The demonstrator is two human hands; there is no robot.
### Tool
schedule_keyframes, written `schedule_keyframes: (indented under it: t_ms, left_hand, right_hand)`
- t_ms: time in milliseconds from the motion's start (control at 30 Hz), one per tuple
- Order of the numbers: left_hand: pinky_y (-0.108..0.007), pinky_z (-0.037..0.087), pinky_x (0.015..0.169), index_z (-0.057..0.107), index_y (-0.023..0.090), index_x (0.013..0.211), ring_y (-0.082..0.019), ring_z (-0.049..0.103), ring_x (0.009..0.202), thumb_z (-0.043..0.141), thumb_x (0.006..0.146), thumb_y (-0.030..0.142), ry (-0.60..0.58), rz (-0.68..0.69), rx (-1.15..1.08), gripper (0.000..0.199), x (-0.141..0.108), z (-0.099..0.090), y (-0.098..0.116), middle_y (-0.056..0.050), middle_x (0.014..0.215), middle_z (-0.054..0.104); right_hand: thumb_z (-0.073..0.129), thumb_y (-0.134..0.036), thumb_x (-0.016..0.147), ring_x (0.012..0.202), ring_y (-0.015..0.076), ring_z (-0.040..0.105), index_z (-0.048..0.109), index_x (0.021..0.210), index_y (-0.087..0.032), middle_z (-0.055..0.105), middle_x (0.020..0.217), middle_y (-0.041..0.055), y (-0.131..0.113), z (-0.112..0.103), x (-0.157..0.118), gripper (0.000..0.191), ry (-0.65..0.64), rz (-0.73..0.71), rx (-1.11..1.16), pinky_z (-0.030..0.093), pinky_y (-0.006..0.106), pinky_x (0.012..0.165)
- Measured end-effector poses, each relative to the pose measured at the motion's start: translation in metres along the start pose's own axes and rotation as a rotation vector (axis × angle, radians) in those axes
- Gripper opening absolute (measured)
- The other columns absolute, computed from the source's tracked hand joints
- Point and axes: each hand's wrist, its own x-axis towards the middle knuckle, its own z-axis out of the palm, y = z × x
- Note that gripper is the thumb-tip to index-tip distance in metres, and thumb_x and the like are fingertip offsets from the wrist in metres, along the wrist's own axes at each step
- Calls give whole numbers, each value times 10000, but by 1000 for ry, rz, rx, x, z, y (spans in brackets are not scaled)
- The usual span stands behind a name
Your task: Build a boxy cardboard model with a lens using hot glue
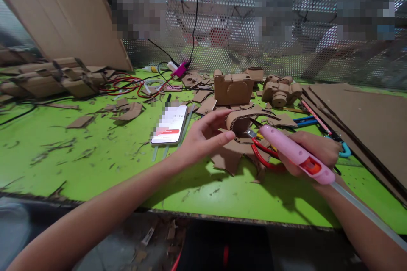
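Note:
My left hand [206, 133] grips a curved strip of corrugated cardboard [237, 120] between thumb and fingers, its far end bent over to the right. In my right hand [313, 150] is a pink hot glue gun [294, 150], its nozzle close to the inside of the curved strip. Whether the nozzle touches the cardboard I cannot tell. A long translucent glue stick [365, 203] sticks out of the gun's back end. Below the gun, a red loop [263, 159] lies partly hidden by my right hand. Flat cardboard scraps [226, 160] rest under the held strip.
Behind my hands stand a cardboard camera body [233, 89] and a cardboard camera model [281, 92]. A lit phone [170, 125] lies left of my left hand, near glue sticks [155, 153]. Large cardboard sheets [365, 123] cover the right side. Red cables [127, 84] coil at the back left.

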Motion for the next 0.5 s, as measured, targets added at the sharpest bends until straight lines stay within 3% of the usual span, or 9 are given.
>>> schedule_keyframes:
  t_ms: [133, 267, 400, 500]
  left_hand:
    - [-364, 570, 893, 678, 189, 1198, -290, 672, 1123, 792, 730, 567, 30, -52, 30, 613, 1, -1, 2, -127, 1218, 713]
    - [-324, 581, 846, 686, 171, 1188, -282, 681, 1101, 782, 714, 610, 26, -87, 61, 653, 2, -1, 4, -127, 1205, 722]
    - [-327, 577, 853, 666, 163, 1209, -272, 682, 1080, 776, 727, 602, 0, -87, 65, 661, 1, 0, 6, -128, 1194, 721]
    - [-341, 573, 859, 646, 159, 1227, -260, 682, 1051, 783, 739, 571, -21, -86, 62, 653, -1, 0, 6, -125, 1148, 725]
  right_hand:
    - [648, -271, 842, 455, 146, 489, 662, 752, -246, 618, 545, 11, -10, -4, 10, 95, 179, -68, -52, 307, 320, 459]
    - [602, -208, 839, 400, 123, 389, 624, 632, -238, 487, 445, -5, -23, -10, 23, 210, 165, -29, -43, 263, 312, 436]
    - [590, -214, 845, 431, 123, 445, 665, 670, -233, 540, 493, 2, -22, -11, 23, 191, 95, -33, -69, 288, 302, 446]
    - [603, -204, 838, 440, 108, 444, 681, 706, -224, 531, 507, -18, -19, -9, 21, 154, 138, -58, -45, 301, 276, 448]
